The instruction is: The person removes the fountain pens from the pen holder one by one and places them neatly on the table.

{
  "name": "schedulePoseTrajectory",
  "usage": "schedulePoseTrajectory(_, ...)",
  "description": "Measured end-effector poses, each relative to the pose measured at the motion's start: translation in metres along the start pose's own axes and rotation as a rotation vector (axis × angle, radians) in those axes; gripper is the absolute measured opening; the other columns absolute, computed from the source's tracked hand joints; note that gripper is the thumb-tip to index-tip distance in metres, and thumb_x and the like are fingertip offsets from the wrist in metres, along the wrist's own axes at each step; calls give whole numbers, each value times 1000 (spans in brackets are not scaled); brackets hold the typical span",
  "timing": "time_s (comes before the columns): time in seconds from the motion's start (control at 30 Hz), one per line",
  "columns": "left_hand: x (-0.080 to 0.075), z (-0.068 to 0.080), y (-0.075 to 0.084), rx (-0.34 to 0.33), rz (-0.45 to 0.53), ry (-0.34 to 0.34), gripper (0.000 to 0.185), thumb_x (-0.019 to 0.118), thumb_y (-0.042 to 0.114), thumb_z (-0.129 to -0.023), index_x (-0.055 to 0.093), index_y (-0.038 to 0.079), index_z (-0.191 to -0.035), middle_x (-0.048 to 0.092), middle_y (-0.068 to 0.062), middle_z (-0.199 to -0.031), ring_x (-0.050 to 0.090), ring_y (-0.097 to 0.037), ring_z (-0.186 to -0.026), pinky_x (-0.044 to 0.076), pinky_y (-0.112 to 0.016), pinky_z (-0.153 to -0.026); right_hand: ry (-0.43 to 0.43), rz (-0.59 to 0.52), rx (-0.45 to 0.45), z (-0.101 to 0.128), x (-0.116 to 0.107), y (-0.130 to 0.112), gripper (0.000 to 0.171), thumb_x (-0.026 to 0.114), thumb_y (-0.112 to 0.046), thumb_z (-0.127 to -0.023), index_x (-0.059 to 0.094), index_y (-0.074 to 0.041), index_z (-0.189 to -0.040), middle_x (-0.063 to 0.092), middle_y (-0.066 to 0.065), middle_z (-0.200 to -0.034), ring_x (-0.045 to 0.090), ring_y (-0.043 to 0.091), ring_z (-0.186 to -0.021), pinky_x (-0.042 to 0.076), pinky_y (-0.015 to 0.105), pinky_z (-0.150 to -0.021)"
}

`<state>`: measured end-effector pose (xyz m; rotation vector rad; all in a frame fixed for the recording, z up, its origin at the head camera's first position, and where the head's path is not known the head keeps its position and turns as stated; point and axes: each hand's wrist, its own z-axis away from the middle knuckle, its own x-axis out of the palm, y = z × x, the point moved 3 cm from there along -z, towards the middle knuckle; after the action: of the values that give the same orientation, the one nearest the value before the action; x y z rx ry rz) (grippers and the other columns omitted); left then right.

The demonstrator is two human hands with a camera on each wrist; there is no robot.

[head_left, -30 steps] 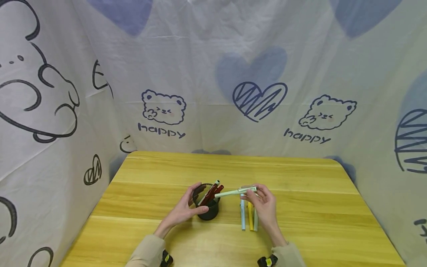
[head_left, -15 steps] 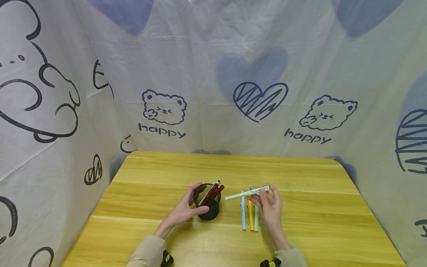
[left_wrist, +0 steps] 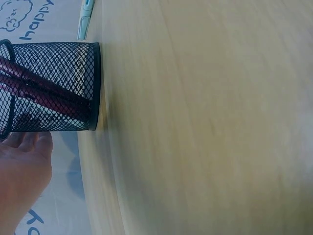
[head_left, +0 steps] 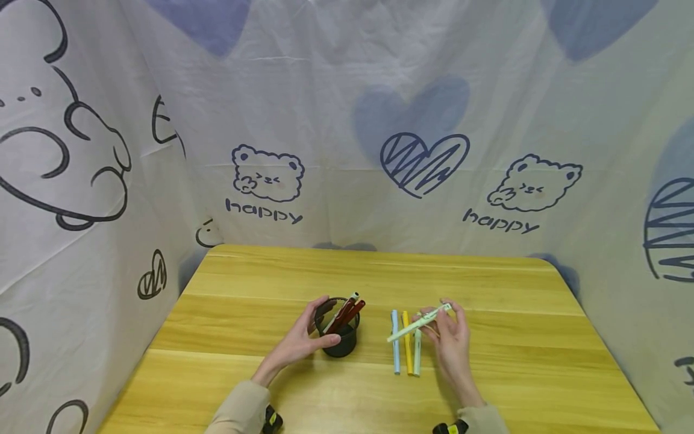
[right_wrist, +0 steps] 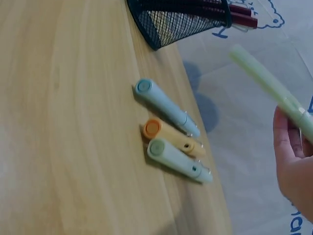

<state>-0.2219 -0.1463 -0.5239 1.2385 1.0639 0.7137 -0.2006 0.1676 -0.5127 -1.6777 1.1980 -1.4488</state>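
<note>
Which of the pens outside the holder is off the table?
The pale green pen pinched in the right hand, held slanting above the others. The blue pen, yellow pen and other green pen lie flat side by side.

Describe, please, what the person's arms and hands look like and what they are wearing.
Both hands are bare, with no gloves or rings visible. The left hand and the right hand each come out of a beige long sleeve. At each wrist sits a small black device with a yellow marking, near the bottom edge of the head view.
</note>
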Motion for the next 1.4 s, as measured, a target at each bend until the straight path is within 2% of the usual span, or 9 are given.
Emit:
schedulePoseTrajectory(0.17,0,-1,-1,5,-1,0,89,78,23,-89,23,19,-159,31,-11,-165,23,-40,-154,23,-65,-122,47,109,68,-1,-9,3,25,40,-16,-109,46,-13,-133,70,-3,-99,74,12,-85,62,30,-83)
schedulePoseTrajectory(0.33,0,-1,0,7,-3,-2,89,77,23,-90,23,19,-159,33,-10,-164,23,-40,-154,23,-65,-122,102,180,124,-2,-16,1,21,47,-23,-107,55,-8,-121,74,-3,-96,74,10,-81,62,25,-75)
schedulePoseTrajectory(0.53,0,-1,0,10,-10,0,88,77,23,-90,23,20,-159,34,-9,-164,23,-40,-154,23,-65,-122,152,300,202,-6,-25,0,19,52,-28,-106,65,-14,-109,76,-9,-87,69,5,-81,58,21,-72)
schedulePoseTrajectory(0.77,1,-1,0,17,-7,-4,89,77,22,-90,22,19,-159,34,-10,-164,23,-39,-154,22,-65,-122,153,435,267,-14,-33,2,36,53,-32,-105,62,0,-119,76,-7,-81,60,2,-67,52,19,-62)
schedulePoseTrajectory(0.9,1,-1,0,31,-6,-7,88,77,22,-90,22,17,-159,34,-11,-164,24,-40,-153,23,-66,-121,136,499,270,-18,-36,5,44,51,-33,-106,57,6,-123,75,-4,-76,54,3,-57,49,19,-54)
schedulePoseTrajectory(1.07,0,-1,-1,31,-5,-7,88,77,22,-90,22,16,-159,35,-11,-163,26,-41,-153,24,-67,-120,86,557,261,-23,-42,8,44,48,-29,-107,55,6,-131,75,0,-75,52,4,-54,47,19,-51)
schedulePoseTrajectory(1.27,1,-1,-1,25,1,-10,89,77,22,-90,21,15,-159,34,-11,-164,25,-40,-153,23,-66,-121,-6,576,295,-28,-44,9,38,46,-12,-108,49,8,-140,73,8,-83,52,3,-57,46,17,-52)
schedulePoseTrajectory(1.4,0,0,-1,15,-3,-6,89,77,23,-90,22,18,-159,33,-10,-164,23,-40,-154,23,-66,-121,-59,587,348,-29,-47,9,42,46,-4,-105,43,9,-145,72,8,-86,52,3,-59,46,17,-55)
